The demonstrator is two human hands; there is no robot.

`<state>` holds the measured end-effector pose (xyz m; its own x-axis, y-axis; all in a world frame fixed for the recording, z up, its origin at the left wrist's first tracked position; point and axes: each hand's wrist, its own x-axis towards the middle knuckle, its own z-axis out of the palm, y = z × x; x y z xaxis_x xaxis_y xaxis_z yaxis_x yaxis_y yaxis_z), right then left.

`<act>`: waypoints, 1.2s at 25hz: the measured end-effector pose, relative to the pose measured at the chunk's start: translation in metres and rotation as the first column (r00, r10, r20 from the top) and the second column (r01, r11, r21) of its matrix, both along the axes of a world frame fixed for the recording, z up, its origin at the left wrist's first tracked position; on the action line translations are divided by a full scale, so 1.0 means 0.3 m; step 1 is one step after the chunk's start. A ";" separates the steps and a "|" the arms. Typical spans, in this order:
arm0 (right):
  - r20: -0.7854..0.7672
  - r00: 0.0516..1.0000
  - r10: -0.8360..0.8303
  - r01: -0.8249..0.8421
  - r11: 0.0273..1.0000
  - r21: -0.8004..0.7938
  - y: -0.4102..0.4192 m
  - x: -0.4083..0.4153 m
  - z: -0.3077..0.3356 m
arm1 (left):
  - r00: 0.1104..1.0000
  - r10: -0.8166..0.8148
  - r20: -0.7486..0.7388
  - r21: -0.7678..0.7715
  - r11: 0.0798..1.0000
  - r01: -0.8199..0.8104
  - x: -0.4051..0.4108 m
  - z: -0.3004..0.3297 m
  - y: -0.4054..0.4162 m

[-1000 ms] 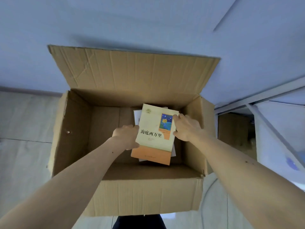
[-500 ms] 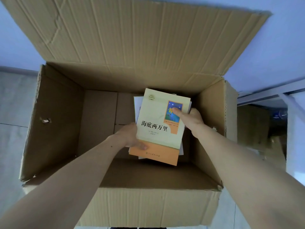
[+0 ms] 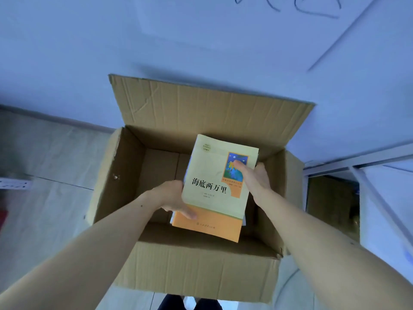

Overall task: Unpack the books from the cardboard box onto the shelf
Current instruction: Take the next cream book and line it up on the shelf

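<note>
Both hands hold a small stack of books over the open cardboard box (image 3: 201, 267). The left hand (image 3: 173, 199) grips the stack's left edge, thumb laid across the orange band at the bottom of the top book (image 3: 218, 186), its other fingers out of sight beneath. The right hand (image 3: 254, 177) grips the opposite edge, thumb pressed on the blue cover picture and fingers curled round behind. The top book is cream-coloured with black Chinese characters, tilted a little clockwise; white page edges of at least one more book (image 3: 172, 219) peep out below the left thumb, though how many lie underneath cannot be told. To the left of the left hand the box's inside is open brown floor right out to the left wall (image 3: 107, 175). The right hand is much tighter, close to the box's right wall (image 3: 292, 186). Beyond both hands the tall back flap (image 3: 212, 115) stands up against a pale blue wall (image 3: 89, 52). Nearer than the hands, the stack's lower orange corner overhangs the folded-in front flap (image 3: 201, 240). Past the right wall, on the right hand's far side, a white shelf frame (image 3: 357, 162) stands with a dim compartment (image 3: 330, 200) in it. On the left hand's far side lie pale floor tiles (image 3: 44, 198) and a white power strip (image 3: 13, 184) at the picture's edge.
</note>
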<state>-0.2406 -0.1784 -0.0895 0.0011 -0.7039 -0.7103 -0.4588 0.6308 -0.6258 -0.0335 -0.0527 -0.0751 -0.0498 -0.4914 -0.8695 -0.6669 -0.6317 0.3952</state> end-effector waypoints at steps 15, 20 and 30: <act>0.192 0.829 0.525 -0.418 0.810 -0.411 0.486 1.013 1.252 | 0.831 0.553 0.055 -0.286 0.806 -0.518 0.632 1.234 0.790; 0.229 0.629 0.742 -0.536 0.629 -0.564 0.944 1.465 1.547 | 0.682 0.726 0.087 -0.425 0.646 -0.634 0.871 1.531 1.317; 0.327 0.297 0.897 -0.609 0.442 -0.658 1.894 2.158 1.934 | 0.411 0.903 0.122 -0.584 0.400 -0.707 1.273 1.935 2.267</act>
